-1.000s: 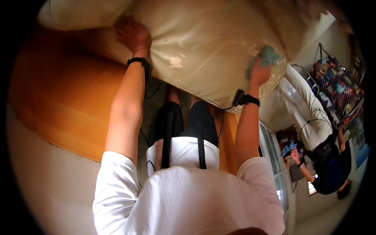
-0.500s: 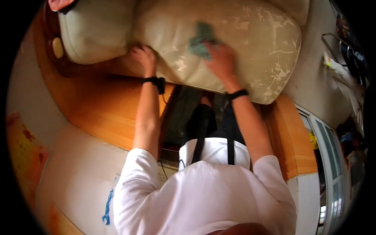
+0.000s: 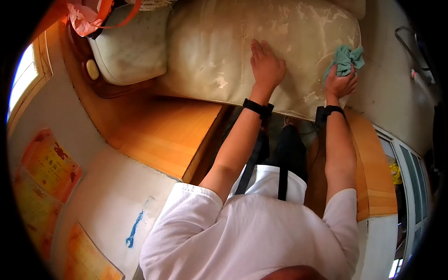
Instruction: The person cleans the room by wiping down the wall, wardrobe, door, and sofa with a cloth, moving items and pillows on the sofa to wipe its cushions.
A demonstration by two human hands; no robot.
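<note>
A cream sofa backrest (image 3: 200,60) with cracked, peeling patches stretches across the top of the view. My right hand (image 3: 340,85) grips a crumpled green cloth (image 3: 346,59) and presses it against the worn right end of the backrest. Flat on the middle of the same surface lies my left hand (image 3: 268,65), its fingers stretched out and holding nothing. Each wrist wears a black band.
To the left are a padded armrest (image 3: 133,46) with dark wooden trim and a red bag (image 3: 88,18). Orange wooden panels (image 3: 158,130) run below the backrest. A glazed sliding door (image 3: 410,172) stands at right, with a metal-framed object (image 3: 408,44) above.
My right hand has moved right with the cloth, from the middle of the backrest to its right end. My left hand has shifted right from near the armrest and now lies flat.
</note>
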